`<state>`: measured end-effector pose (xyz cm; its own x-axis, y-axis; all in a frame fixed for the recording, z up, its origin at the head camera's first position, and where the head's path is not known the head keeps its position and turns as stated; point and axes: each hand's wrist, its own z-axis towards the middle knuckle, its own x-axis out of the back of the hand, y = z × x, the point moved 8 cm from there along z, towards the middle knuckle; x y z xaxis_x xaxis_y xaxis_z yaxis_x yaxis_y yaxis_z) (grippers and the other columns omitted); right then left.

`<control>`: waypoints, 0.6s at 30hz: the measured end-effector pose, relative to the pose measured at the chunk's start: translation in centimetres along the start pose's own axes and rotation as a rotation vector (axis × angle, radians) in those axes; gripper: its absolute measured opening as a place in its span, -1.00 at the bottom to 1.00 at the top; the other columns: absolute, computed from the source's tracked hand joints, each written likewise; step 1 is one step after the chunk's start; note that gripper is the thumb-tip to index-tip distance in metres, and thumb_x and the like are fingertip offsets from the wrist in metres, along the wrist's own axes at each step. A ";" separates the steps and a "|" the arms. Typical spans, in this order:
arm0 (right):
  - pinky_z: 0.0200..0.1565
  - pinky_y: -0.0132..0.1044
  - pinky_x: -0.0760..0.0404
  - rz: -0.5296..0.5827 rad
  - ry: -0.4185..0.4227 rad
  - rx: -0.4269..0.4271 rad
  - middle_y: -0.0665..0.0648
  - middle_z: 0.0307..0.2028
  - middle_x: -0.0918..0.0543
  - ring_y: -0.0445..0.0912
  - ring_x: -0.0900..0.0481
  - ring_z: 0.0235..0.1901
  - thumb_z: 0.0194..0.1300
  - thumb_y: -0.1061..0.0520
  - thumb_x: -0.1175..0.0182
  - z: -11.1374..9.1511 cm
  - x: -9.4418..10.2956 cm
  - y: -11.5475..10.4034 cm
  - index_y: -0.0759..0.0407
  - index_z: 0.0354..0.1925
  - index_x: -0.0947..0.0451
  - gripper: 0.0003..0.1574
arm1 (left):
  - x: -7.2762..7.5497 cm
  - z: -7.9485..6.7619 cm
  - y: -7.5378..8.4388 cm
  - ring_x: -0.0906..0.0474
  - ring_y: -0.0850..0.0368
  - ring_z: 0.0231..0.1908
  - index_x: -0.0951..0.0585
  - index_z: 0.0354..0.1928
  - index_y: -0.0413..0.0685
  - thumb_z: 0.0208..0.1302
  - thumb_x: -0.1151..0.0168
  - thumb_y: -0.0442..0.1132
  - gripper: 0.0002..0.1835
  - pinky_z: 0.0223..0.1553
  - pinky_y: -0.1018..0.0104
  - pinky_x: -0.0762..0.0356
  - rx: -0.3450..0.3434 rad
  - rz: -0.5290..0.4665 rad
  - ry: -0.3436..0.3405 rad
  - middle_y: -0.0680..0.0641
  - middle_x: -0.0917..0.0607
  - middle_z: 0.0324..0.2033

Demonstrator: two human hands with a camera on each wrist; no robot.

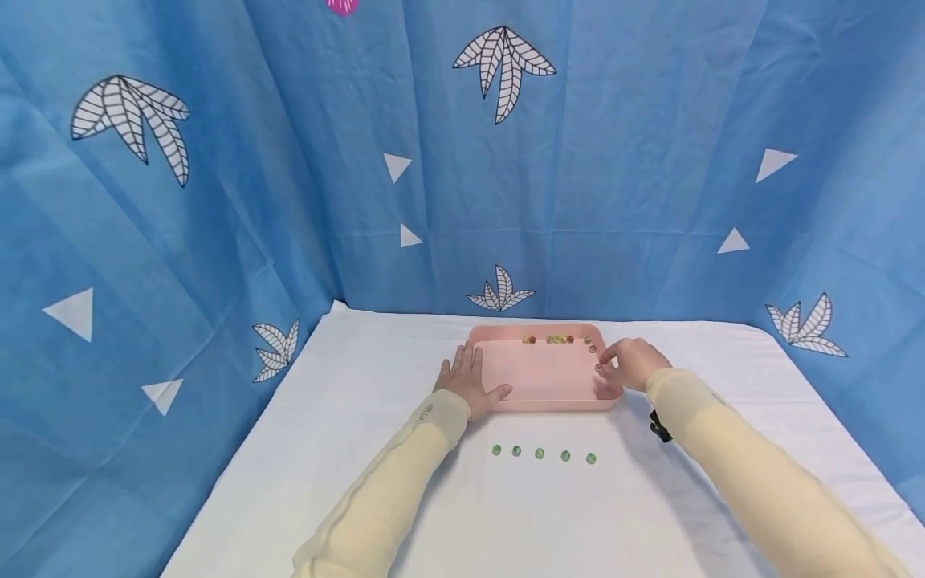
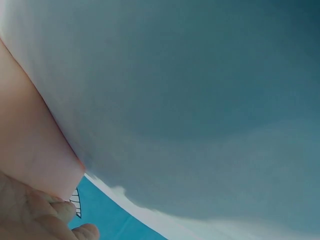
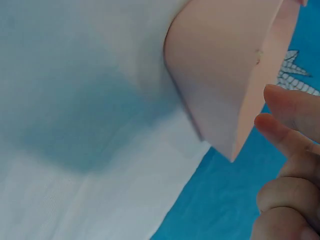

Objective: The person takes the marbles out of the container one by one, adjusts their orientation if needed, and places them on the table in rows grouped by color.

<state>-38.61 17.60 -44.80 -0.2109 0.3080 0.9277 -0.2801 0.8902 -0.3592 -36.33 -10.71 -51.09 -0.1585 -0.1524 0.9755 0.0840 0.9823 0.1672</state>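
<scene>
A shallow pink tray (image 1: 549,407) sits on the white-covered table. My left hand (image 1: 468,384) rests over its left rim with fingers extended and spread; in the left wrist view only part of that hand (image 2: 37,210) shows, beside the tray's wall. My right hand (image 1: 636,363) is at the right rim, thumb and forefinger apart over the inside, the other fingers curled. A small reddish bead (image 1: 598,367) lies close by its fingertips. Between the fingertips of the right hand (image 3: 292,145) I see nothing in the right wrist view. Several yellowish and red beads (image 1: 556,339) line the tray's far side.
Several small green round beads (image 1: 539,453) lie in a spaced row on the table in front of the tray. A blue patterned curtain (image 1: 578,201) encloses the table at the back and sides. Something black (image 1: 659,427) shows beneath the right wrist.
</scene>
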 end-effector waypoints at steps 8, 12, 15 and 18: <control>-0.05 0.11 -0.56 -0.028 -0.007 -0.024 0.27 -0.08 -0.68 0.20 -0.61 -0.08 0.24 0.09 -0.30 1.1 -0.6 0.8 0.24 -0.05 -0.68 -0.65 | -0.1 0.1 0.0 0.32 0.02 0.48 0.19 0.52 -0.10 0.06 0.19 0.63 0.22 0.43 0.02 0.26 -0.001 -0.019 0.006 -0.08 0.24 0.51; -0.04 0.10 -0.56 -0.051 0.008 -0.014 0.28 -0.07 -0.67 0.20 -0.61 -0.08 0.25 0.08 -0.30 1.7 -1.0 1.3 0.25 -0.05 -0.67 -0.65 | -0.2 0.3 -0.1 0.32 0.01 0.48 0.19 0.52 -0.13 0.05 0.17 0.63 0.25 0.43 0.02 0.22 -0.012 -0.031 0.023 -0.10 0.24 0.51; -0.03 0.09 -0.56 -0.068 0.009 -0.015 0.28 -0.07 -0.67 0.20 -0.61 -0.07 0.25 0.09 -0.30 2.1 -1.2 1.3 0.24 -0.05 -0.68 -0.66 | -0.3 0.4 -0.2 0.30 -0.01 0.48 0.19 0.52 -0.15 0.03 0.17 0.64 0.27 0.43 0.01 0.18 -0.013 -0.030 0.041 -0.11 0.23 0.51; -0.02 0.07 -0.56 -0.074 -0.002 -0.036 0.25 -0.08 -0.68 0.18 -0.62 -0.08 0.26 0.08 -0.29 2.6 -1.5 1.5 0.22 -0.05 -0.68 -0.67 | -0.3 0.4 -0.3 0.30 -0.02 0.48 0.18 0.52 -0.16 0.01 0.18 0.66 0.29 0.43 0.00 0.16 -0.006 -0.032 0.054 -0.12 0.23 0.51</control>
<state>-41.14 17.59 -47.04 -0.1930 0.2403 0.9513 -0.2608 0.9221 -0.2859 -36.72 -10.91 -51.48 -0.1076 -0.1891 0.9760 0.0857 0.9763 0.1986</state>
